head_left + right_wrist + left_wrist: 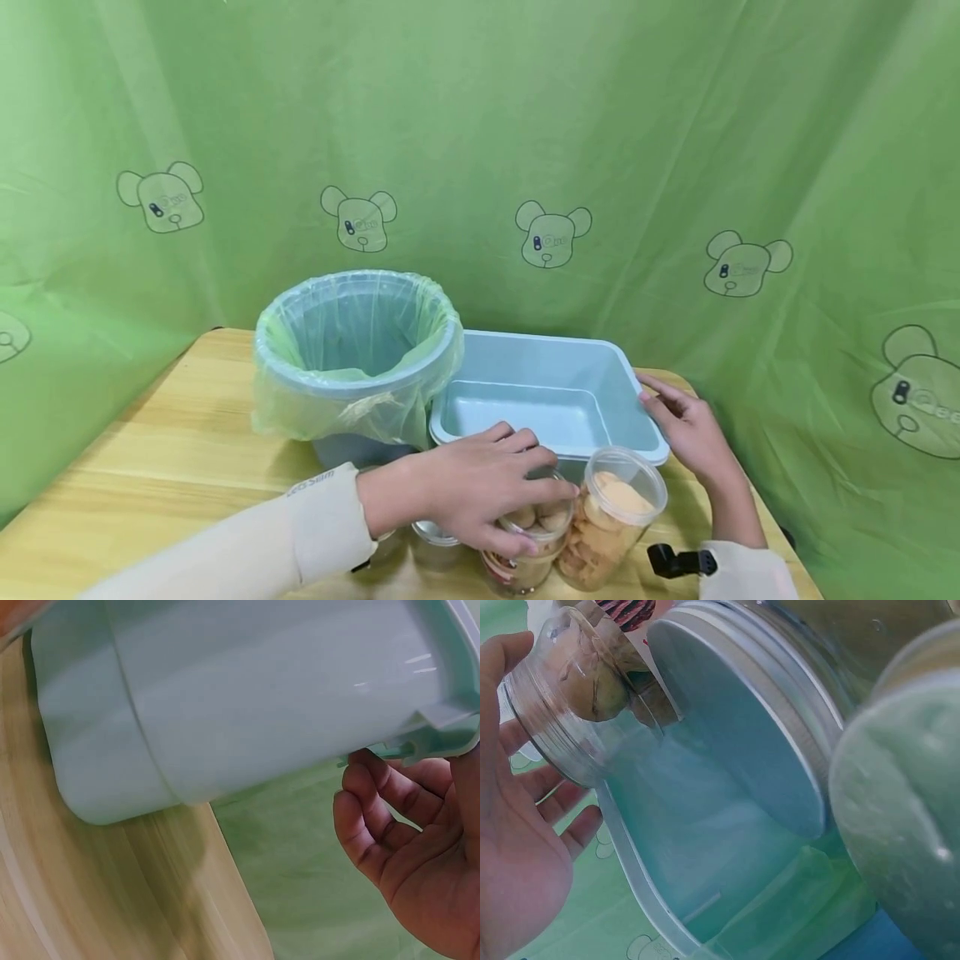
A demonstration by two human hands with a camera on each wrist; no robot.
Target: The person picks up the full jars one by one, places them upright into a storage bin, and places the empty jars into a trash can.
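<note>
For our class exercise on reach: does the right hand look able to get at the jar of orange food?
Probably yes: if the right hand leaves the tub, the right side of the jar looks unblocked.

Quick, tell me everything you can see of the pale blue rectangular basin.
The basin is pale blue, rectangular with rounded corners, and looks like smooth, glossy plastic. It has a flared rim, and a line runs along its wall. It appears to stand upright on the wooden table, right of the lined bin and behind the jars; nothing shows in the visible part of its inside. The right grip holds its right rim, curling under the edge. Contact with bin or jars is unclear.
</note>
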